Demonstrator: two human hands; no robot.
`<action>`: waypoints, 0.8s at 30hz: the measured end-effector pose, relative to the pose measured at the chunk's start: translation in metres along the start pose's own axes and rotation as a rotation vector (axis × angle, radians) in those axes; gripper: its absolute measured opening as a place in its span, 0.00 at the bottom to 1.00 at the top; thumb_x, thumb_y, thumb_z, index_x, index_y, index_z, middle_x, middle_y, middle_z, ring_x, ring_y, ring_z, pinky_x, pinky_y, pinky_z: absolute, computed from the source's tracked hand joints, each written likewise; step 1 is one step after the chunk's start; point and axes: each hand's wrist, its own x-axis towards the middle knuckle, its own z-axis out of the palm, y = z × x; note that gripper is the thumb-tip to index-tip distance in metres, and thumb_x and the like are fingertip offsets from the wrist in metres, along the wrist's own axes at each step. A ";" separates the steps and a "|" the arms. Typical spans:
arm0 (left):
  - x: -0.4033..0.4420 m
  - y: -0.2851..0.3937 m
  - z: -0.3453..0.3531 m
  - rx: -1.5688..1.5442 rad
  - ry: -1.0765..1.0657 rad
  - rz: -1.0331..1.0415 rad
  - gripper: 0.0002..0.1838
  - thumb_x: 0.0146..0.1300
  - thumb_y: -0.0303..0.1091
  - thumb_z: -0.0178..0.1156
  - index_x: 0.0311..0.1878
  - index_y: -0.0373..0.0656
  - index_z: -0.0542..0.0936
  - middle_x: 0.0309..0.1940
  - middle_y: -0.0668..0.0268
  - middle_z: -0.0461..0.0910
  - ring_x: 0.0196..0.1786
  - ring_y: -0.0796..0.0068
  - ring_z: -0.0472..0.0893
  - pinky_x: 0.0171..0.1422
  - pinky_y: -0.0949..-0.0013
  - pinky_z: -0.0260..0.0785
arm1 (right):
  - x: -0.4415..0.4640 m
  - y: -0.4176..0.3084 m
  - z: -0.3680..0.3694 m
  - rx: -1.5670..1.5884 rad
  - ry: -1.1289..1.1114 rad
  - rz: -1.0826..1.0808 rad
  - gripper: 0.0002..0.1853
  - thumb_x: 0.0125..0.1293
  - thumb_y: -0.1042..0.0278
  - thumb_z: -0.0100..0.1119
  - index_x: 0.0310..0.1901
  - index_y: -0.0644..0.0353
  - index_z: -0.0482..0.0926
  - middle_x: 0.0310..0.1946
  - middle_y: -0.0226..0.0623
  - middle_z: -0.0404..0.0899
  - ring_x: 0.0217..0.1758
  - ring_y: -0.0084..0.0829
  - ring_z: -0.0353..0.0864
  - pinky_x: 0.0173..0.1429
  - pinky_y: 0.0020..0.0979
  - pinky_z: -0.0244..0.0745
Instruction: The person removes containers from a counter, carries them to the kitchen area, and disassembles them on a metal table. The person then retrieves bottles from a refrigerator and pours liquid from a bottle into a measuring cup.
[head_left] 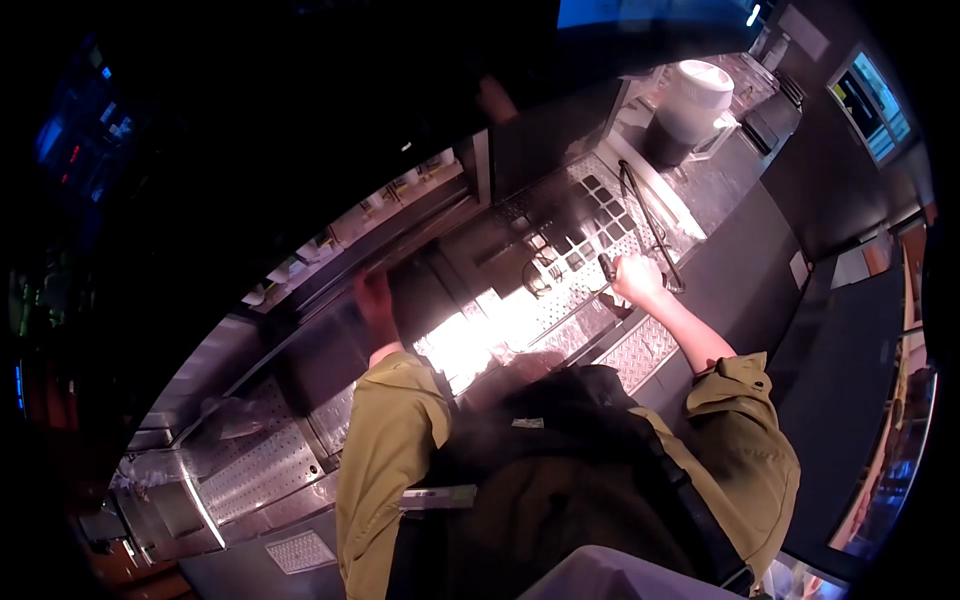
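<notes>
My right hand (637,280) is closed around a short black handle (607,267) at the front edge of a brightly lit metal counter. What the handle belongs to is too blurred to make out. Just beyond it lies a perforated metal tray (575,285), with a grid rack (600,215) of dark square compartments at its far end. A round wire piece (541,277) shows left of the handle. My left hand (375,297) reaches over a dark panel near the back ledge, in dim reddish light. Its fingers are too dark and blurred to read.
A white-lidded tub (692,105) stands at the back right, with a black cable (645,215) trailing in front of it. Several cups line a shelf (350,225) behind. Another perforated metal surface (255,450) lies at left. A hand (495,100) shows dimly at the top.
</notes>
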 end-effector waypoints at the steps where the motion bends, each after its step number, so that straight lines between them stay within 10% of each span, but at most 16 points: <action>1: 0.001 -0.001 -0.007 -0.021 -0.043 -0.036 0.12 0.51 0.24 0.59 0.41 0.37 0.75 0.41 0.59 0.78 0.46 0.66 0.76 0.54 0.65 0.67 | 0.000 0.004 0.000 -0.003 0.022 0.017 0.08 0.41 0.71 0.54 0.26 0.61 0.78 0.23 0.51 0.77 0.31 0.47 0.80 0.39 0.43 0.74; 6: 0.024 0.004 -0.060 -0.020 -0.071 -0.073 0.07 0.52 0.26 0.59 0.36 0.40 0.77 0.35 0.60 0.79 0.40 0.67 0.77 0.46 0.66 0.69 | -0.001 0.009 -0.006 0.107 0.136 0.089 0.08 0.43 0.72 0.53 0.28 0.61 0.77 0.23 0.52 0.77 0.31 0.50 0.79 0.38 0.45 0.73; 18: 0.018 0.007 -0.032 -0.003 0.001 -0.088 0.12 0.52 0.25 0.58 0.42 0.39 0.77 0.41 0.60 0.79 0.48 0.64 0.75 0.58 0.61 0.65 | -0.048 -0.070 0.006 0.052 -0.352 -0.357 0.06 0.44 0.68 0.55 0.22 0.60 0.79 0.20 0.44 0.78 0.27 0.41 0.80 0.33 0.38 0.75; 24: 0.019 0.011 -0.028 -0.017 -0.039 -0.163 0.10 0.54 0.26 0.56 0.41 0.37 0.76 0.42 0.57 0.78 0.47 0.63 0.76 0.56 0.60 0.66 | -0.021 -0.125 0.033 0.153 -0.093 -0.477 0.05 0.43 0.70 0.54 0.19 0.60 0.78 0.18 0.42 0.78 0.24 0.39 0.81 0.29 0.37 0.75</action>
